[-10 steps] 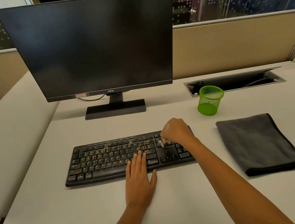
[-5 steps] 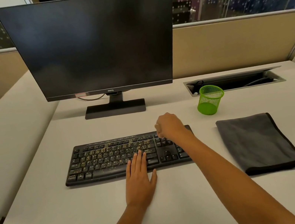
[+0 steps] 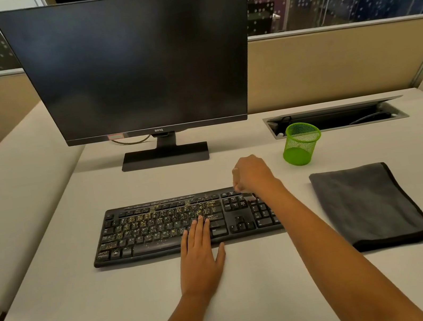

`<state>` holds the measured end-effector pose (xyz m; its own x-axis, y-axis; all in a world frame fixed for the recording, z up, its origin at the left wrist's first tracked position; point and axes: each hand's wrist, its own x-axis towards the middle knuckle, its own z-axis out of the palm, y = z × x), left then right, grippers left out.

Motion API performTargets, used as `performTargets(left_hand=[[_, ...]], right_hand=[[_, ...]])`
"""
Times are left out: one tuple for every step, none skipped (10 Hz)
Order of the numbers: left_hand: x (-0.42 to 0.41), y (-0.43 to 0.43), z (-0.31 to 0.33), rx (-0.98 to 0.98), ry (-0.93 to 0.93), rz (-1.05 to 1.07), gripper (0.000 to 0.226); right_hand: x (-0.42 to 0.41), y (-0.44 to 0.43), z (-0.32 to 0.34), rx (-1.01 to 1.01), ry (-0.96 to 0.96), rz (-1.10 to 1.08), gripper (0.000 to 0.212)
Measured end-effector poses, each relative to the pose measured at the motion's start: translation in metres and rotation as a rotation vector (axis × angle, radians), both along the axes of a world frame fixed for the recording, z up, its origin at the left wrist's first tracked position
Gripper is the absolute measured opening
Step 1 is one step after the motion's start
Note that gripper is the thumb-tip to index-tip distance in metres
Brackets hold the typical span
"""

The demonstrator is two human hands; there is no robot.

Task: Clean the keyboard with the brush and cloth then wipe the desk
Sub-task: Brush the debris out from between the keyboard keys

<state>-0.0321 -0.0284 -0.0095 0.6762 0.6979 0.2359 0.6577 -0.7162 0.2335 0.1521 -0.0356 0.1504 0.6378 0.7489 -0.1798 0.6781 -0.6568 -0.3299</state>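
Keyboard [image 3: 154, 226]: I see it mid-frame on the tabletop [image 3: 91, 320]. It is black, with yellow crumbs on its left keys.
Left hand [image 3: 201, 263]: flat, fingers [image 3: 201, 229] straight, resting on the keyboard's near edge.
Right hand [image 3: 252, 174]: fingers curled round a brush [image 3: 249, 197], which is mostly hidden, over the top right keys.
Cloth [image 3: 366, 204]: dark grey and folded, lying right of the keyboard and apart from it.
Mesh cup [image 3: 301, 144]: green, above the cloth.

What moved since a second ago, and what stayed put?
The right hand, gripping the brush, slid a little away, toward the far edge of the keyboard. The left hand stayed flat on the keys, and the cloth and green cup didn't move.
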Motion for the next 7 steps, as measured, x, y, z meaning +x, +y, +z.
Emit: performTargets(left_hand=[[0.000, 0.000, 0.000, -0.002, 0.006, 0.004, 0.062], [0.000, 0.000, 0.000, 0.000, 0.010, 0.009, 0.062], [0.001, 0.000, 0.001, -0.006, 0.008, 0.007, 0.062], [0.001, 0.000, 0.000, -0.005, -0.001, 0.000, 0.061], [0.000, 0.000, 0.000, -0.003, 0.005, 0.000, 0.062], [0.000, 0.000, 0.000, -0.011, 0.008, 0.002, 0.062], [0.001, 0.000, -0.001, -0.016, 0.007, 0.001, 0.062]], right_hand=[[-0.020, 0.008, -0.012, -0.001, -0.003, 0.094, 0.025], [-0.025, 0.016, -0.020, 0.025, 0.040, 0.158, 0.019], [-0.014, 0.023, -0.022, 0.157, 0.178, 0.061, 0.025], [-0.006, 0.022, -0.018, 0.455, 0.320, -0.161, 0.017], [-0.010, 0.021, -0.023, 0.589, 0.314, -0.218, 0.020], [-0.020, 0.021, -0.037, 0.478, 0.301, -0.195, 0.025], [-0.025, 0.023, -0.042, 0.351, 0.184, -0.136, 0.027]])
